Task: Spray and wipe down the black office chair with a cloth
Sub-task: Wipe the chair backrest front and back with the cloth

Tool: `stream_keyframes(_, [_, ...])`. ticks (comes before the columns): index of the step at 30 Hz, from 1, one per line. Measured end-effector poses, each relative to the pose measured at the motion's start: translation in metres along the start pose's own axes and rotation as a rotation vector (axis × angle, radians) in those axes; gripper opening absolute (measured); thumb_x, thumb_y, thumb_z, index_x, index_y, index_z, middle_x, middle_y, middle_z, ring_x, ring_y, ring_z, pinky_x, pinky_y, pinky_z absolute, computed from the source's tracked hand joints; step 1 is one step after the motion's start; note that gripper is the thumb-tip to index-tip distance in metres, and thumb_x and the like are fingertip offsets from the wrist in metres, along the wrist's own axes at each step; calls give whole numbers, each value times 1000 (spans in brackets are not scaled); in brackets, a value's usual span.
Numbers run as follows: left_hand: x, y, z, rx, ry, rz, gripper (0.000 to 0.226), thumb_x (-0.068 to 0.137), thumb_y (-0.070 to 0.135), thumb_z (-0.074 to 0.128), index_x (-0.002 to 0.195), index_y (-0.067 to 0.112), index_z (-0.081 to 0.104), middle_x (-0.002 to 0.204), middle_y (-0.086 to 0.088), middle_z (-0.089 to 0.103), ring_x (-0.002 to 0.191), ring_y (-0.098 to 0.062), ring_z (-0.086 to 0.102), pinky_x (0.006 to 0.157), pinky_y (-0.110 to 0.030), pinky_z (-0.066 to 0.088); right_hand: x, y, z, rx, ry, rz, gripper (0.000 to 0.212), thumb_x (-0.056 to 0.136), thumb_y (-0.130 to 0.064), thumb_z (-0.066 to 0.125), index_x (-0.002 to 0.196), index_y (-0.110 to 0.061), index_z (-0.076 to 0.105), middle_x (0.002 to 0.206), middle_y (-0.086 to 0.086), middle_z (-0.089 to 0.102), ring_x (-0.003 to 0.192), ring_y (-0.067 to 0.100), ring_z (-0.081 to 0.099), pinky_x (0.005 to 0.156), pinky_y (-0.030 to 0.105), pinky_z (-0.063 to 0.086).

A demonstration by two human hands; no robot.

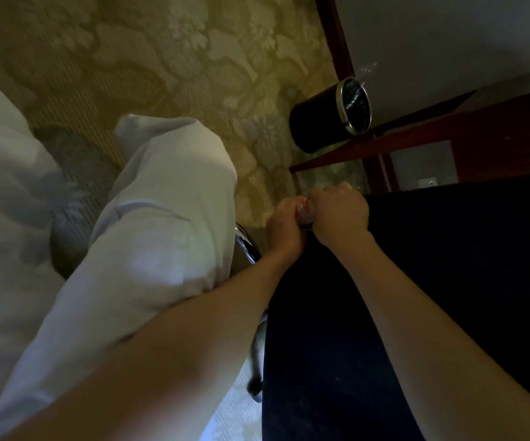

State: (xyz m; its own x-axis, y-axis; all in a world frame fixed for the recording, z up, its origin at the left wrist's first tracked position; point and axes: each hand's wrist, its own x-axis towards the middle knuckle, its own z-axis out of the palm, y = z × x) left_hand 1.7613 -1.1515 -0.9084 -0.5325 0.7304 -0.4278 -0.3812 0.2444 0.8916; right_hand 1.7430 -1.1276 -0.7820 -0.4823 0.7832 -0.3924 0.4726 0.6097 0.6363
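While both forearms reach forward over the black office chair (416, 297), the left hand (284, 229) and right hand (340, 214) meet at its far edge, fists pressed together and closed on a small pale thing (304, 211), too hidden to name. No cloth or spray bottle can be made out, so progress is hard to judge; wiping seems unfinished. Count: two hands, one chair, one white-trousered leg (161, 218) at left, one black bin (330, 114) beyond on the patterned carpet (161, 58), one wooden desk (464, 135).
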Motion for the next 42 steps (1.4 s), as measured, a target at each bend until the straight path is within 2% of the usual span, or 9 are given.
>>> stream_keyframes(4, [-34,-7,-3,38,-45,177,29,82,-6,59,103,13,61,97,-2,62,81,2,48,76,-15,42,-25,-3,16,22,89,-25,26,92,-26,47,113,-17,59,110,6,62,106,26,51,82,34,40])
stream_keyframes(7, [-63,-11,-8,-43,27,266,16,81,18,51,76,32,57,76,9,55,69,-2,48,65,-21,42,-60,-10,30,63,135,14,22,87,-21,53,105,-16,64,102,6,67,97,27,56,79,37,44])
stream_keyframes(10, [-102,-35,-14,-1,-46,340,20,84,14,49,87,34,53,93,4,61,86,-16,58,75,-36,49,-103,-20,40,116,126,39,13,79,-17,64,92,-17,67,90,6,68,87,27,60,72,38,49])
stream_keyframes(17, [-141,-70,-17,28,-93,265,31,91,-1,55,113,20,61,116,7,60,107,1,54,91,-13,41,-158,-29,52,172,75,34,29,53,-11,82,76,-19,66,75,0,65,74,22,61,65,32,51])
stream_keyframes(20, [-121,-60,-12,7,-48,248,25,88,2,56,97,25,60,105,10,60,97,-16,58,82,-29,48,-136,-27,46,164,135,30,24,56,-10,79,74,-17,66,73,3,65,72,24,62,64,33,51])
stream_keyframes(25, [-41,-21,-5,-99,-47,39,16,88,8,53,78,18,60,86,3,63,77,-14,57,67,-29,41,-59,-15,26,61,141,21,19,66,-11,75,83,-12,67,80,9,67,78,29,62,71,36,49])
stream_keyframes(31, [41,-2,-7,220,-111,-62,19,92,30,45,97,27,63,105,-3,65,90,-24,58,73,-31,41,31,-5,7,78,-77,1,31,95,-35,47,114,-13,57,116,9,59,112,27,51,81,34,42])
stream_keyframes(36, [27,-16,14,-91,-89,-91,20,78,40,42,72,25,53,85,-8,65,84,-33,63,73,-45,52,50,-8,21,-9,-134,-1,35,95,-38,45,110,-13,62,113,11,60,104,25,56,69,30,37])
stream_keyframes(42, [-11,-15,4,-133,-116,-45,22,83,34,48,92,19,62,98,-3,68,91,-21,63,78,-41,53,2,-11,15,24,-45,-23,28,96,-32,46,111,-14,62,114,8,61,109,24,53,71,31,38])
